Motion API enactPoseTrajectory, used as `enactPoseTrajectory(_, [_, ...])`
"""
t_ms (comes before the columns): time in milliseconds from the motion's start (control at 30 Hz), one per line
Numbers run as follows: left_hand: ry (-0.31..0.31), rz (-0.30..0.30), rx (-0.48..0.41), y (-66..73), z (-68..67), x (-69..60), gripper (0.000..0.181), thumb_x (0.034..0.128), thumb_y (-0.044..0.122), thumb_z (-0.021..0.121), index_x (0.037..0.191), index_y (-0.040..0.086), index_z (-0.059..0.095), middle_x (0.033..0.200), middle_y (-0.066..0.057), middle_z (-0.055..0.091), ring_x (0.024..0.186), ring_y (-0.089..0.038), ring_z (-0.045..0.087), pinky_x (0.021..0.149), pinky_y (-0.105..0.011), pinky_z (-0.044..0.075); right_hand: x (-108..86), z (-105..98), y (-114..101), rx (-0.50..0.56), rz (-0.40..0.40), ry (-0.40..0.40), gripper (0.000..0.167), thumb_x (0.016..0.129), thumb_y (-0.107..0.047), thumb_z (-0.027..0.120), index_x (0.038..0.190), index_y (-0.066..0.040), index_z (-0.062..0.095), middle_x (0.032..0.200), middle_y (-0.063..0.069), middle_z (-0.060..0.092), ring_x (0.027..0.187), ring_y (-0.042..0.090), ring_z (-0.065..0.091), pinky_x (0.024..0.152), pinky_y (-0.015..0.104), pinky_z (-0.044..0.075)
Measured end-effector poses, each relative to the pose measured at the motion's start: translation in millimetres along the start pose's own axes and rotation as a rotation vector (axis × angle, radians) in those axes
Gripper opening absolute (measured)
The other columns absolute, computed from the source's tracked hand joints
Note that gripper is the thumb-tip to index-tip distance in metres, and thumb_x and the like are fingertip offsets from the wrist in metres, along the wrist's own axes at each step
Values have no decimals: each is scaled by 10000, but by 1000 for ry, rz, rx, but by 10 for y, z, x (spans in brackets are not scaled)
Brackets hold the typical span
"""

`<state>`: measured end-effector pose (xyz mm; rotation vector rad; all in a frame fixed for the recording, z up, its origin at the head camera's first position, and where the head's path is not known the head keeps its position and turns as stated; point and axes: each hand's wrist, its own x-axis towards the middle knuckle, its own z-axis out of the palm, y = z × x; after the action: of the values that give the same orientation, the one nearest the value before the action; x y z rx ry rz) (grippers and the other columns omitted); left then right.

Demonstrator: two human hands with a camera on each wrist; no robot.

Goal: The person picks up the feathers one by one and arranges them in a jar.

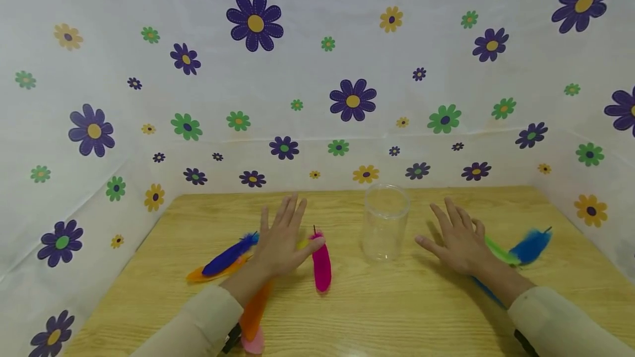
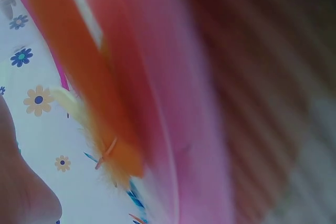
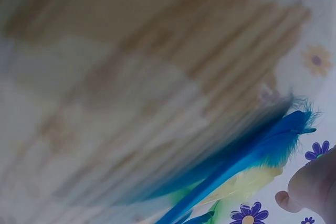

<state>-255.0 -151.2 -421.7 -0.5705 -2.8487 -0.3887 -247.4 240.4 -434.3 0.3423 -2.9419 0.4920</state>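
Note:
A clear, empty-looking cylindrical container (image 1: 386, 230) stands upright between the two hands. The left hand (image 1: 280, 244) is palm down with straight, spread fingers, over several feathers; its thumb lies over the top of a magenta feather (image 1: 322, 266). Around it are a dark blue feather (image 1: 228, 257) and an orange feather (image 1: 256, 307). The right hand (image 1: 458, 238) has its fingers spread, holding nothing, beside a green feather (image 1: 501, 250) and a blue feather (image 1: 533, 245). Pink (image 2: 173, 93) and orange feathers fill the left wrist view; blue feathers (image 3: 247, 148) show in the right one.
The wooden table (image 1: 397, 307) reaches back to a white cloth (image 1: 297, 70) printed with flowers, which also hangs at both sides. A pink feather (image 1: 253, 343) lies near the left sleeve (image 1: 198, 318). Dark objects show partly beside both sleeves.

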Motion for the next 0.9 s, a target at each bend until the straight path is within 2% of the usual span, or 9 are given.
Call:
enactPoseTrajectory(267, [-13,-33,13,68,25,37,964,915,766,367,1617,174,73,1690,-51,4,1565,-251,-16,1196,-648,-67,48,3,-23,44,-6,0,896,952,-653,480,1589,-89,199,1643,277,36,1446,555,130,1025,787,133])
enactPoseTrajectory(667, [-32,-49,-30,133,24,85,966,916,770,354,1616,182,42,1686,-15,-55,1561,-218,-71,1189,-590,-172,116,-6,-84,64,-4,-13,893,949,-664,473,1586,-95,215,1646,268,39,1449,548,137,1032,785,131])
enactPoseTrajectory(900, [-36,-41,-11,193,3,98,972,917,768,361,1617,162,64,1692,-39,-28,1564,-260,-24,1196,-642,-83,134,17,-127,90,-24,-10,852,961,-638,478,1586,-113,230,1651,252,48,1455,537,139,1055,778,111])
